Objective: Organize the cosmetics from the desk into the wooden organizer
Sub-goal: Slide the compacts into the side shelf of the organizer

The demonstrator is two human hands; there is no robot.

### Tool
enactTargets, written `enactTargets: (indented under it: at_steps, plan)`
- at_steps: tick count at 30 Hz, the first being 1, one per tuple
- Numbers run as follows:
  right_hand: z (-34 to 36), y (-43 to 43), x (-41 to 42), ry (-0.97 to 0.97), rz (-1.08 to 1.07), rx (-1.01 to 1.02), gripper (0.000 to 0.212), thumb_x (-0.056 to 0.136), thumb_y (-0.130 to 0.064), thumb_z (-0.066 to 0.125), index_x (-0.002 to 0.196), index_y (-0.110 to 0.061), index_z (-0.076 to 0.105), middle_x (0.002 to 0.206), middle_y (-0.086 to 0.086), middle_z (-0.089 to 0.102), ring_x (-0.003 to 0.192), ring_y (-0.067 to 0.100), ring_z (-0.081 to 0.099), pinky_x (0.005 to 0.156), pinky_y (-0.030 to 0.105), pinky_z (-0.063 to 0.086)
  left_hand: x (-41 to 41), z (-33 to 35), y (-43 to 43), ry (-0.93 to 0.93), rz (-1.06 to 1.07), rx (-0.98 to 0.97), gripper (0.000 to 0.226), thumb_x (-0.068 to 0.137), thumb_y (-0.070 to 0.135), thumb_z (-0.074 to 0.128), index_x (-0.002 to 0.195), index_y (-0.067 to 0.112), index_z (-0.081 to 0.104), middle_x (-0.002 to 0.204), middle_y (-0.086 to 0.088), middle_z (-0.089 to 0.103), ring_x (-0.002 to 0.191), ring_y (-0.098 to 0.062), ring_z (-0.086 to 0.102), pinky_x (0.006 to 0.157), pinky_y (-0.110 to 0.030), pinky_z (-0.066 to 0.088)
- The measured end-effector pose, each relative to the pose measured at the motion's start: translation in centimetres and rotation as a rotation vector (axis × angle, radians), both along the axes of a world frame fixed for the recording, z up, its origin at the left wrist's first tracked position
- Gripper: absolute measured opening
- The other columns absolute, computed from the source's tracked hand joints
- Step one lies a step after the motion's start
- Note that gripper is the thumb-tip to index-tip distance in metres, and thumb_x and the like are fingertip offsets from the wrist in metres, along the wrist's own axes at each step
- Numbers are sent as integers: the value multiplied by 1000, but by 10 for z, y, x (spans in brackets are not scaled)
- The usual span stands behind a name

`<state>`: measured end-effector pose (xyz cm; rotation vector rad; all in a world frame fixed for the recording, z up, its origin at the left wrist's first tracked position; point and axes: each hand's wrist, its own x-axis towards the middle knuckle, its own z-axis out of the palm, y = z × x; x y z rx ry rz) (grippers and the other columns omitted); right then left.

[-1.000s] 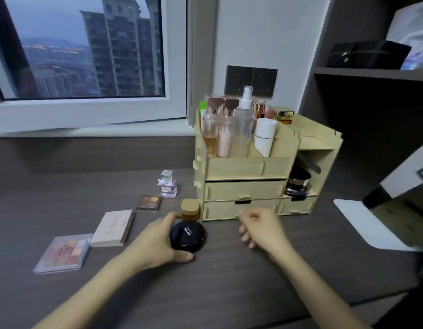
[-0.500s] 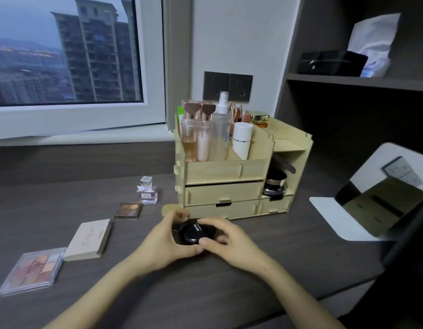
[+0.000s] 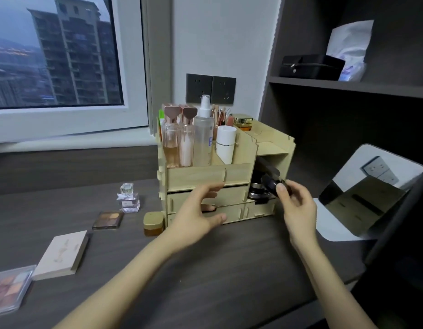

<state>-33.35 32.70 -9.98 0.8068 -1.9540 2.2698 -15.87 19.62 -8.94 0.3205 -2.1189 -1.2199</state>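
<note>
Now right hand point(image 3: 298, 205) pinching black compact point(image 3: 272, 184) at organizer's point(image 3: 205, 173) open side cubby, left hand point(image 3: 198, 210) spread empty.

Eyeshadow palette point(image 3: 9, 290) cut off at left edge; black compact point(image 3: 271, 184) perhaps half hidden by fingers.

A round black compact point(image 3: 271, 184), tilted on edge, is pinched in the right hand point(image 3: 297, 205) at the wooden organizer's point(image 3: 207, 175) open right-side compartment, above a jar there.
</note>
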Motion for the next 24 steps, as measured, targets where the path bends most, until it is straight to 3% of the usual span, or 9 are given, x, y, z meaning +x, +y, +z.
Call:
enactTargets:
  at_steps: [5,7,11,14,19,22,24]
  plan:
    - [-3,-38,-34,242,-193,286,41,85,-39,64,117,-15,57,118,3,58,96,15,56,81,26,44,8,-6,-17,22,156,-108,53,75,2,70,99,46,51,111,18,56,104,11,49,90,-11,41]
    - [-4,-51,-40,325,-242,330,40,85,-40,62,115,-13,57,110,4,62,93,18,57,80,30,43,11,-7,-21,22,177,-127,53,74,-1,69,96,45,52,107,21,55,102,12,49,83,-1,38]
    - [-9,-61,-48,402,-375,452,41,85,-47,59,110,-15,59,79,5,66,86,26,63,69,30,38,17,-8,-28,30,193,-122,52,74,-4,67,96,42,55,109,16,57,104,10,49,80,0,37]
    - [-10,-59,-50,461,-379,485,38,85,-45,61,111,-15,61,99,5,70,94,27,63,70,29,37,20,-9,-29,31,195,-118,53,75,-6,64,95,42,55,107,19,56,102,12,49,80,0,37]
    - [-9,-56,-55,526,-299,530,36,86,-46,59,113,-22,64,116,4,66,94,25,62,70,29,39,20,-9,-28,25,195,-116,56,74,-11,60,93,41,55,107,18,56,107,-1,51,79,1,36]
    - [-7,-57,-58,536,-277,608,38,88,-48,55,119,-28,62,141,5,50,109,27,60,83,35,45,23,-9,-28,29,202,-116,57,75,-12,58,92,42,55,107,19,55,110,-6,52,80,0,36]
    - [-7,-56,-57,545,-271,646,39,90,-47,52,124,-29,59,146,5,44,118,27,56,89,36,45,28,-9,-30,33,209,-119,59,74,-13,57,92,42,55,107,19,55,110,-9,53,81,-2,37]
